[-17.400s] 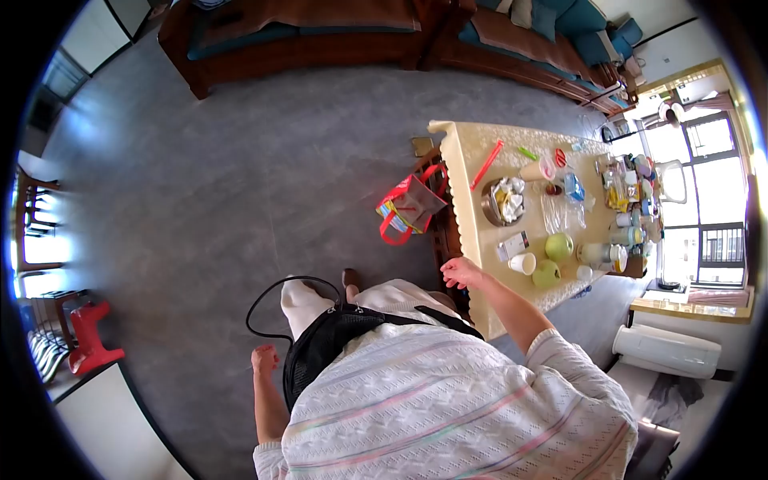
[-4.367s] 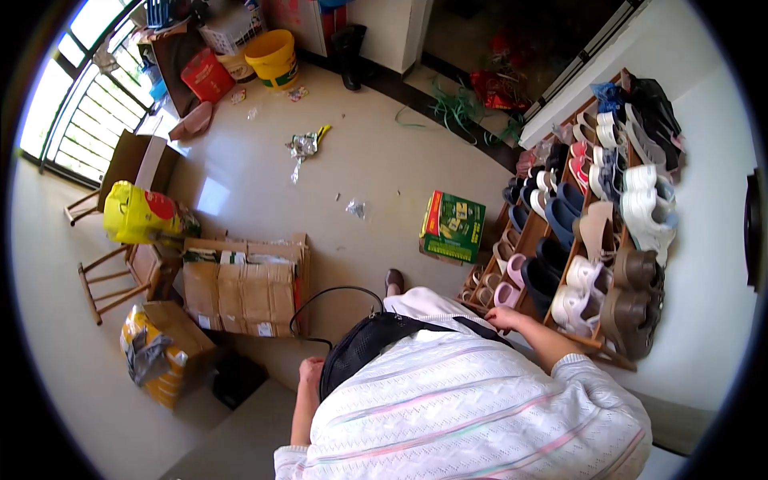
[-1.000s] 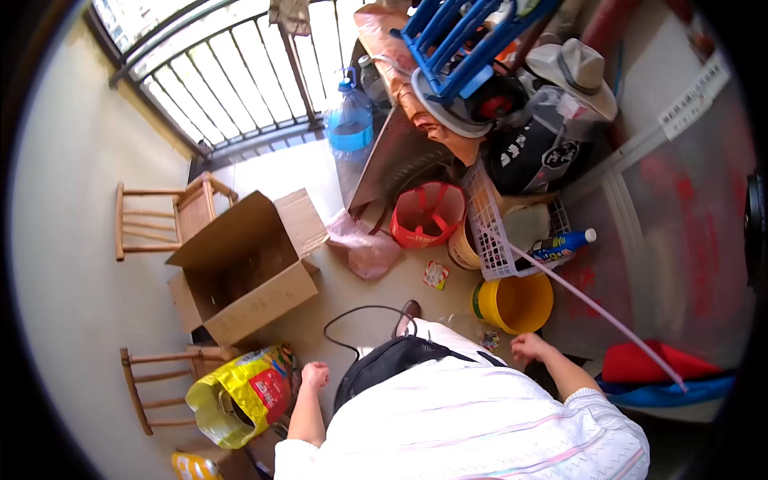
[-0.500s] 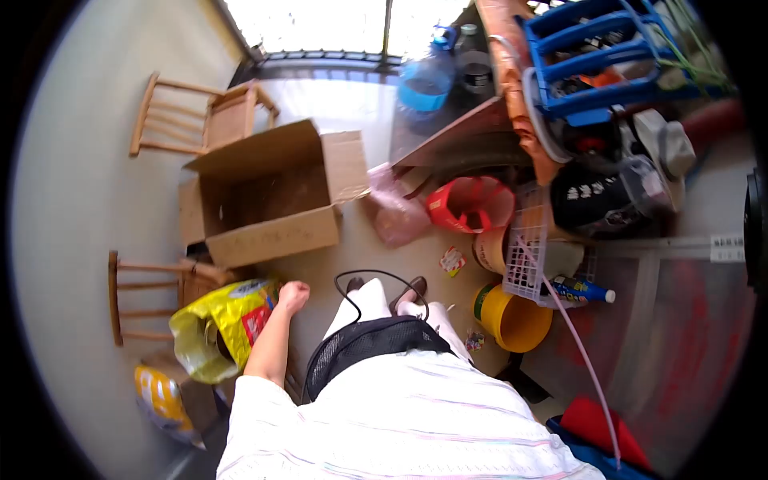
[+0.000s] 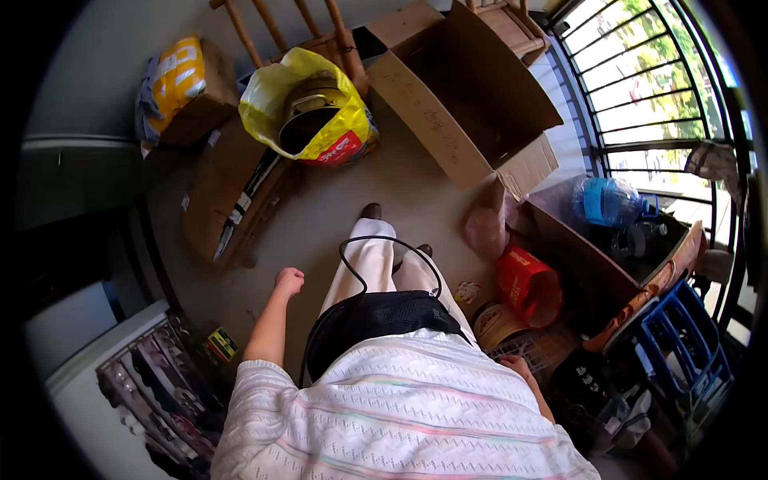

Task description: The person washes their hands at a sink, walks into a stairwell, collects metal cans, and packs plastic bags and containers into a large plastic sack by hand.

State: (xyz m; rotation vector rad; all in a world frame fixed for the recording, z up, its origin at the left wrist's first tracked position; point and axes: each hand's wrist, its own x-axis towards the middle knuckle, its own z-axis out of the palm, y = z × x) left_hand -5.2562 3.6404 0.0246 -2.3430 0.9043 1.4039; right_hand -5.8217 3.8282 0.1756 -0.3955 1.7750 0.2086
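Over the floor to the left of my legs hangs my left hand (image 5: 290,280), its fingers curled into a loose fist with nothing seen in them. My right hand (image 5: 516,366) is low beside my waist, partly cut off by my shirt, with its fingers bent closed and no object visible in them. Nearest to it are a white plastic basket (image 5: 524,349) and a round tub (image 5: 498,324). A yellow plastic bag (image 5: 264,92) stands open ahead, with a metal pot (image 5: 308,120) inside. An open cardboard box (image 5: 424,112) lies beyond my feet.
Wooden chairs (image 5: 350,60) stand behind the bag. Flattened cardboard (image 5: 220,192) leans at the left, near a shoe rack (image 5: 152,384). To the right are a red bag (image 5: 520,280), a pink bag (image 5: 486,224), a water bottle (image 5: 608,202) and a blue rack (image 5: 680,340). A looped black cable hangs before my legs.
The view has turned left, so box, bag and chairs now appear ahead and the railing at the right. My right hand, hidden half a second ago, shows again. Both hands remain without visible objects.
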